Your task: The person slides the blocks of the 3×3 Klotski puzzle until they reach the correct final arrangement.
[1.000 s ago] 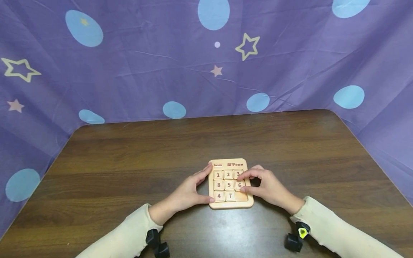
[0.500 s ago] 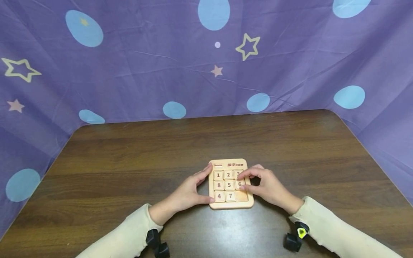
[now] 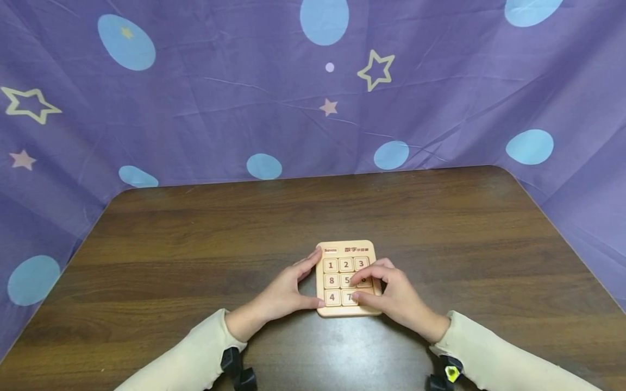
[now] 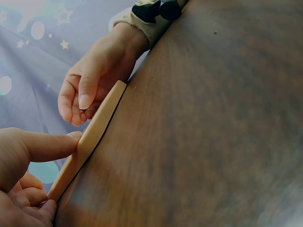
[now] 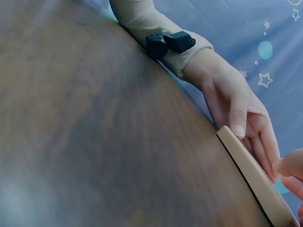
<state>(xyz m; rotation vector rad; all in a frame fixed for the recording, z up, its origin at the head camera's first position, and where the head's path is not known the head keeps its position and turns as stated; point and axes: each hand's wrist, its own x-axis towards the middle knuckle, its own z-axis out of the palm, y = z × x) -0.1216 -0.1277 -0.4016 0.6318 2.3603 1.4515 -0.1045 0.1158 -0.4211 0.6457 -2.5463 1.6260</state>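
A wooden sliding number puzzle (image 3: pixel 344 311) lies flat on the table, its number tiles in rows. My left hand (image 3: pixel 286 290) grips its left side, thumb at the near corner and fingers along the upper edge; the left wrist view shows that thumb (image 4: pixel 57 144) against the puzzle's side. Over the lower right of the puzzle is my right hand (image 3: pixel 398 293). Its thumb tip is at the tile marked 7 (image 3: pixel 348 297), and its index fingertip is beside the tile marked 5 (image 3: pixel 345 280). That hand partly covers the 6 tile and the bottom-right space.
A dark brown wooden table (image 3: pixel 220 228) spreads around the puzzle. Behind and beside it hangs a purple cloth (image 3: pixel 205 108) with stars and blue dots. Black devices (image 3: pixel 238 369) sit on both wrists over pale sleeves.
My right hand has shifted left and toward me, from the tiles 3 and 6 to around 5 and 7. The left hand and the puzzle have stayed put.
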